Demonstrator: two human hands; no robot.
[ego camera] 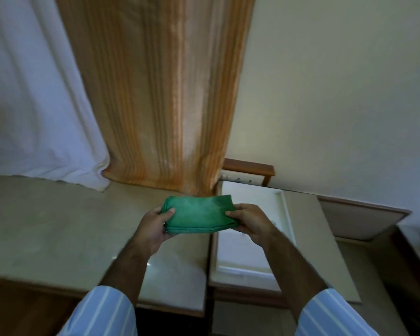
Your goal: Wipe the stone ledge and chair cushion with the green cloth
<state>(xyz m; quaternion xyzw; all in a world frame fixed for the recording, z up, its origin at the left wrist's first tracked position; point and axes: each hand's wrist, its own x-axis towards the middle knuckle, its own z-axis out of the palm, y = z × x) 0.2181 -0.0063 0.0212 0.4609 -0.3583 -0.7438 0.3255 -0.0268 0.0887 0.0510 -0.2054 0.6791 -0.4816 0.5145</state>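
A green cloth [200,214], folded into a thick rectangle, is held in the air above the beige stone ledge [58,226]. My left hand [155,226] grips its left end, thumb on top. My right hand [250,223] pinches its right end. The ledge runs from the left edge to the middle of the view. No chair cushion can be made out with certainty.
An orange striped curtain [165,105] and a white curtain [34,93] hang down onto the back of the ledge. A white tray-like panel [284,214] lies right of the cloth on a second stone surface. A wooden frame [250,166] stands against the cream wall.
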